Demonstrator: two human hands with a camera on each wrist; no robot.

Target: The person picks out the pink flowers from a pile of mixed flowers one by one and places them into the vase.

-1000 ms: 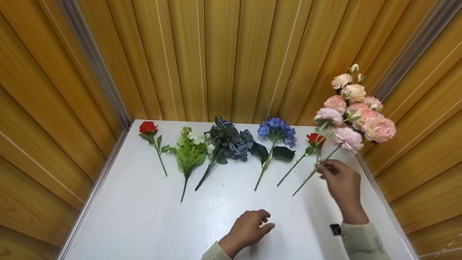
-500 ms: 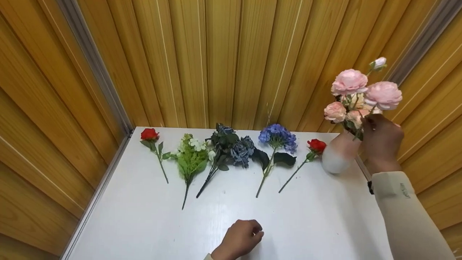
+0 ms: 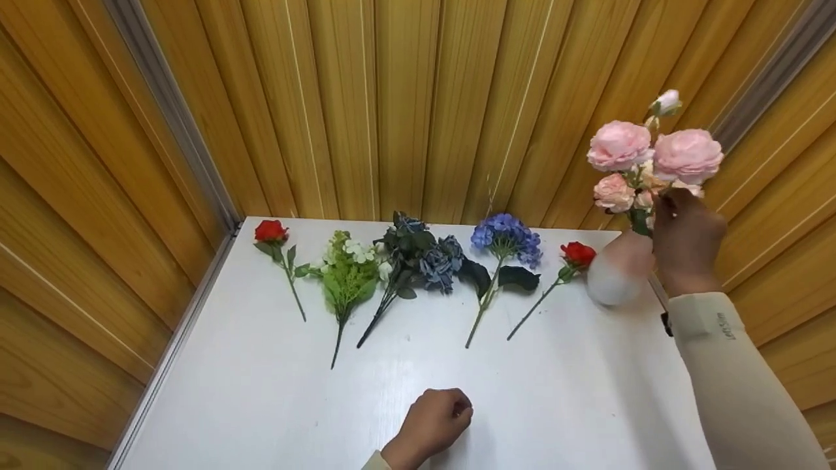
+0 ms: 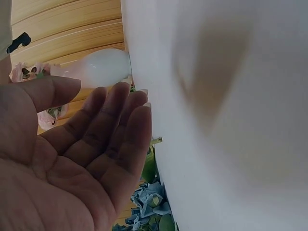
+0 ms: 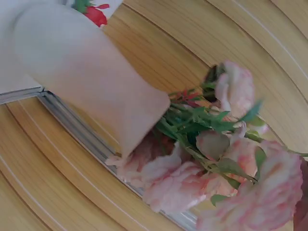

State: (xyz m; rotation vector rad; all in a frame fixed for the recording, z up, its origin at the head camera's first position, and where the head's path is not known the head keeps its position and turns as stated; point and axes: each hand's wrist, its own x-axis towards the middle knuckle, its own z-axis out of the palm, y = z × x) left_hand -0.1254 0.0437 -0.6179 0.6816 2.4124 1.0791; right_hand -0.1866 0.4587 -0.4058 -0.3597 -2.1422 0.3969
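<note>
At the back right of the table, my right hand [image 3: 689,245] pinches the stem of a pink flower [image 3: 689,155] above a white-and-pink vase [image 3: 614,281]. In the right wrist view, green stems run into the mouth of the vase [image 5: 91,72], with several pink and peach blooms [image 5: 183,185] crowded around it. The hand mostly hides the held stem's lower part, and I cannot tell how deep it sits. My left hand [image 3: 428,424] hovers over the front of the table, fingers loosely curled; its palm [image 4: 72,163] holds nothing in the left wrist view.
Along the back of the table [image 3: 261,391] lie a red rose [image 3: 271,231], a green-and-white spray [image 3: 349,274], a dusky blue bunch [image 3: 418,254], a blue-violet hydrangea [image 3: 506,238] and another red rose [image 3: 578,253], its bloom beside the vase. Wooden panel walls [image 3: 398,104] enclose the table.
My right hand has carried the pink flower from in front of the vase up and right to above its mouth. My left hand has drawn slightly back and to the left.
</note>
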